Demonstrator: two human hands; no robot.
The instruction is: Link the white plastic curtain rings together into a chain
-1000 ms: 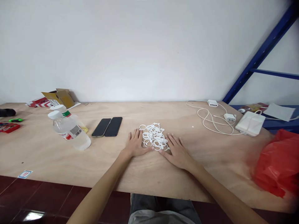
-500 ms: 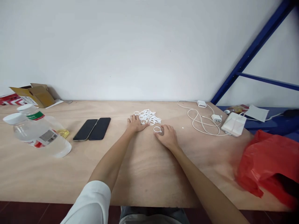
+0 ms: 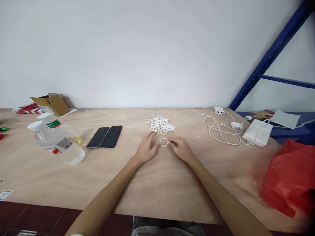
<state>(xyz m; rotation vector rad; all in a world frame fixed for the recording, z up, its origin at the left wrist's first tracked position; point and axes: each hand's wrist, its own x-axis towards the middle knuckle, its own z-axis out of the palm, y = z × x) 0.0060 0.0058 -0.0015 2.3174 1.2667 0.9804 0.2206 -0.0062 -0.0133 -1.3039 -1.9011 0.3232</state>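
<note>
A white plastic ring [image 3: 163, 138] with a small tab lies flat or just above the wooden table in front of me. My right hand [image 3: 181, 149] pinches its tab between thumb and fingertips. On the ring's other side rests my left hand [image 3: 145, 149], fingers stretched forward and thumb apart, the thumb tip close to the ring. Whether that thumb touches it I cannot tell. Just beyond both hands is a loose pile of similar white rings [image 3: 161, 125], several of them overlapping.
Two dark phones [image 3: 105, 137] and two plastic bottles [image 3: 61, 144] stand or lie left on the table [image 3: 147, 186]. An open cardboard box [image 3: 55, 104] is behind them. Right are a white cable [image 3: 210, 131], chargers [image 3: 236, 126], a white box [image 3: 258, 132] and a red bag [image 3: 290, 173].
My left hand has drawn back from the pile towards me, beside the single ring. My right hand still holds that ring by its tab. The view has turned slightly left.
</note>
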